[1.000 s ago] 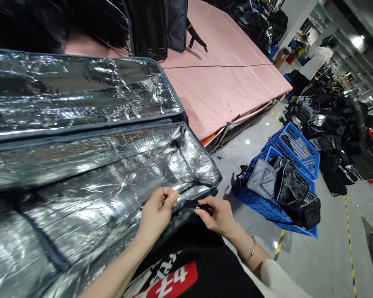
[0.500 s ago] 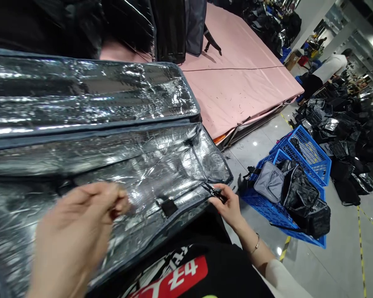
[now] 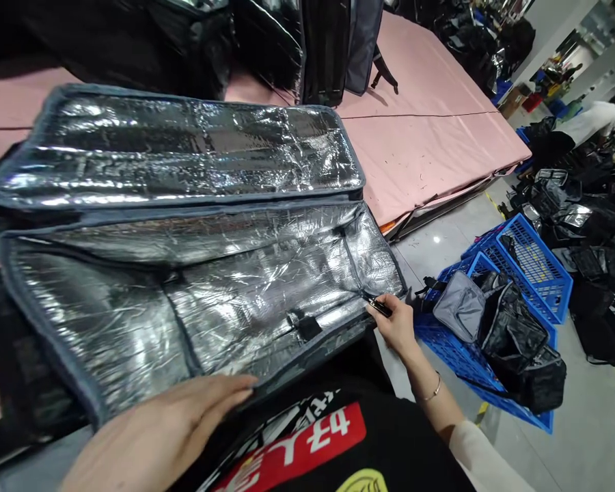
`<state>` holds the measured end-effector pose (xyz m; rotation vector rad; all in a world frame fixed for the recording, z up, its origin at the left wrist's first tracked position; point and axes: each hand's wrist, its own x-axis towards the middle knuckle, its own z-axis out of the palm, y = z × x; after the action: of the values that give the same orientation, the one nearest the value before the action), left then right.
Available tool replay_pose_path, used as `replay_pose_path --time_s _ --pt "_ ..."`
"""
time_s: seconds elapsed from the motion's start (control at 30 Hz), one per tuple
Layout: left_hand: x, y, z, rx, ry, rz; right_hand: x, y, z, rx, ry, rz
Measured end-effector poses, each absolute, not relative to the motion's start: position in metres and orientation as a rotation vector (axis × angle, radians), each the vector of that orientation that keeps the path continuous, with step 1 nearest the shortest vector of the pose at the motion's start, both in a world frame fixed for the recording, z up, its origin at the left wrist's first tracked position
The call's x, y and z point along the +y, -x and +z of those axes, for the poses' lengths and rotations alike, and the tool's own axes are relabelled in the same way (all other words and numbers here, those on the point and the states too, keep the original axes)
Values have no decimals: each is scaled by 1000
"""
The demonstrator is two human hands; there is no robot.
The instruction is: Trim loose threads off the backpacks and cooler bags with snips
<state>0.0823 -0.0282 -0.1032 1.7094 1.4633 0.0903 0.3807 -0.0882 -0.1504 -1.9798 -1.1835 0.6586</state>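
Right hand (image 3: 395, 322): fingers pinch slim black snips (image 3: 378, 305)
Left hand (image 3: 171, 422): fingers extended, grip unclear
Long silver-foil-lined bag (image 3: 266, 266): open beyond fingertips

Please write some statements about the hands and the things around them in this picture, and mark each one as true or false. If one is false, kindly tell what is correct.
1. The right hand holds a small black tool. True.
2. The silver-lined bag is closed. False: it lies open, with the lining showing.
3. The left hand is at the near side of the silver-lined bag. True.
4. The bracelet is on the left wrist. False: it is on the right wrist.
5. A grey bag is in a blue crate on the floor. True.
6. The table covering is blue. False: it is pink.
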Motion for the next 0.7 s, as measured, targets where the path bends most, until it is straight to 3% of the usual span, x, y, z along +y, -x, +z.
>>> replay_pose_path --time_s 0.2,0.7 --pt "0 -70 -114 1286 -1640 -86 -80 -384 -143 -1198 2025 678" --pt "4 -59 -117 1137 -1399 55 -83 -394 -137 -1150 1874 926"
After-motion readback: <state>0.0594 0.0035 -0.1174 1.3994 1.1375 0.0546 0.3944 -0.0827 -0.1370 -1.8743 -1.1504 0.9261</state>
